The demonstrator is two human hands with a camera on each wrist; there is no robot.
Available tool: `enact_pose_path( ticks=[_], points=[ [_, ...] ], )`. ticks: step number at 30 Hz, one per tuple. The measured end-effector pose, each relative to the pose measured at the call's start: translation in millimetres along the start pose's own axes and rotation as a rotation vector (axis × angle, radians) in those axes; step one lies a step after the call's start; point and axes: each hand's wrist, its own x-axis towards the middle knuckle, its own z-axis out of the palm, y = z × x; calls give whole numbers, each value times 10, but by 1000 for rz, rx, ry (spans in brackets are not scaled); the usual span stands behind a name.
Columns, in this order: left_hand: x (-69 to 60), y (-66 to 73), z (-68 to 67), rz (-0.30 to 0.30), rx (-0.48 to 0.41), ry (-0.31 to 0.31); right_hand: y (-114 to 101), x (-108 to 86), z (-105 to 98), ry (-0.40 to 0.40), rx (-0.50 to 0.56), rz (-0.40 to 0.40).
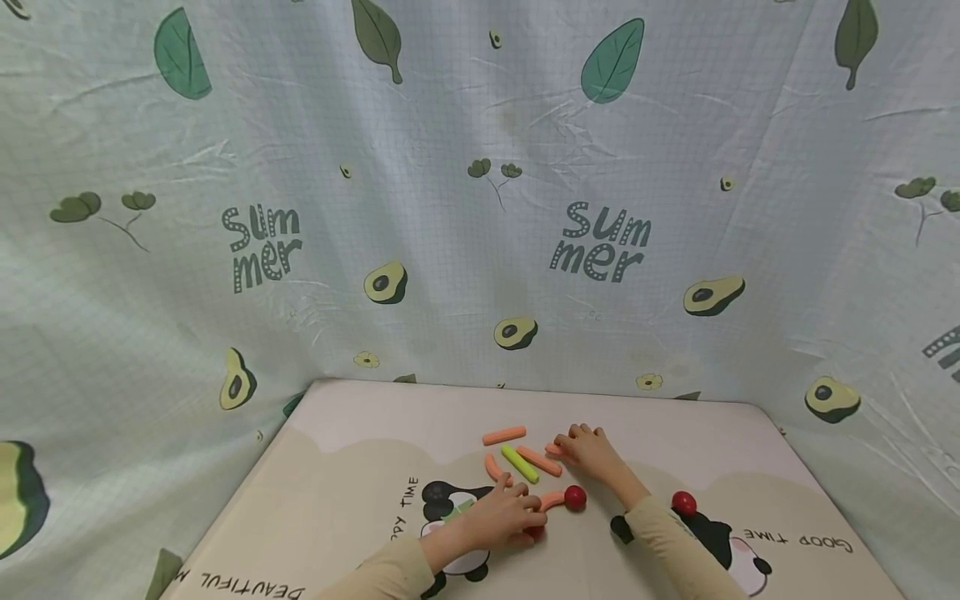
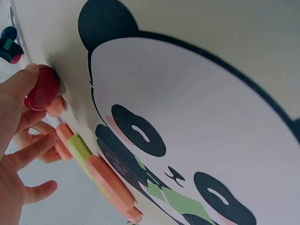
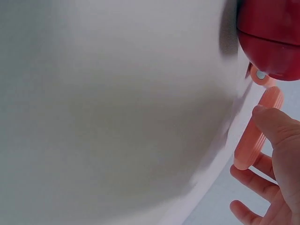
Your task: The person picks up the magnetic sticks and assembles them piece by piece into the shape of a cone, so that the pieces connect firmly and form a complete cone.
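Note:
In the head view, my left hand point(image 1: 501, 515) is low over the table, holding a red ball point(image 1: 536, 532). The left wrist view shows the thumb and a finger against this ball point(image 2: 43, 88), while other fingers spread apart. Farther up, the right hand point(image 1: 591, 452) pinches a straight orange rod point(image 1: 555, 451); its ridged side point(image 3: 257, 131) shows beside the thumb in the right wrist view. Between the hands lie a green rod point(image 1: 520, 463), an orange rod point(image 1: 538, 461) and a curved orange rod point(image 1: 492, 468). Another curved rod point(image 1: 552, 500) meets a second red ball point(image 1: 575, 498).
One more orange rod point(image 1: 504, 435) lies toward the table's back edge. A third red ball point(image 1: 683, 503) sits right of the right forearm. The table point(image 1: 322, 467) carries printed pandas and lettering. A patterned curtain point(image 1: 442, 217) hangs behind it.

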Motion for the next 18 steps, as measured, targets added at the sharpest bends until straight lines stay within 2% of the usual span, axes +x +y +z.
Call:
enact_pose_path(
  ticks=[5,13,18],
  points=[
    [0,-1,12,4,8,15,5,-31,-18,63,-13,-51],
    [7,9,9,-12,20,-14,-30,-66,-103,97,-50,-98],
    [8,7,10,-8,31,-7,-78,-89,-151,108,-46,-130]
  ],
)
